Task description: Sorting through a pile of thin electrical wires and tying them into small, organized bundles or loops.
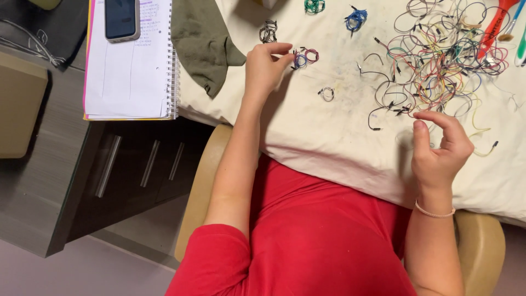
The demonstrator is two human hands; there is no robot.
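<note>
My left hand (264, 68) reaches out over the cream cloth (329, 142), its thumb and forefinger pinching the edge of a small coiled bundle of purple, red and blue wires (305, 56) that lies on the cloth. My right hand (438, 149) hovers near the table's front edge with its fingers curled and apart; nothing shows between them. Just beyond it spreads a big tangle of loose coloured jumper wires (438, 60). A thin bracelet circles my right wrist.
More coiled bundles lie on the cloth: black (268, 31), green (314, 5), blue (356, 19), a small grey one (327, 94). Red-handled tools (496, 24) sit far right. To the left are an olive cloth (205, 41), a spiral notebook (131, 71) carrying a phone (121, 19), and drawers (137, 164).
</note>
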